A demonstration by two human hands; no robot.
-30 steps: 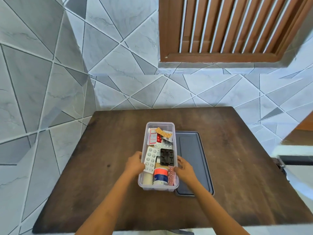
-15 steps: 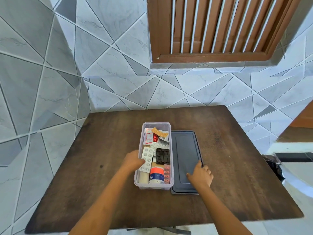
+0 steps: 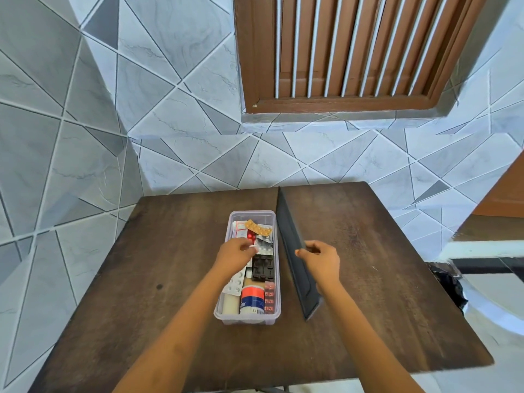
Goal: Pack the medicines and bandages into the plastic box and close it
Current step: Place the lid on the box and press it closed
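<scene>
A clear plastic box [image 3: 276, 279] stands open in the middle of the wooden table [image 3: 382, 307]. Inside lie several blister packs [image 3: 258, 228], a black blister tray [image 3: 263, 268], a red-white-blue bandage roll [image 3: 252, 300] and a beige roll [image 3: 230, 304]. My left hand [image 3: 236, 255] reaches into the box over the blister packs, fingers curled on them. My right hand [image 3: 321, 260] grips the dark grey lid [image 3: 293, 251], which is tilted up on its edge just right of the box.
The table stands in a corner of grey tiled walls, with a brown louvred window [image 3: 354, 52] above. A black bag [image 3: 448, 285] lies off the table's right edge. Bare tabletop surrounds the box.
My right hand moved from the box to the lid and lifted it up onto its edge. My left hand shifted from the box's left wall into the box, farther back.
</scene>
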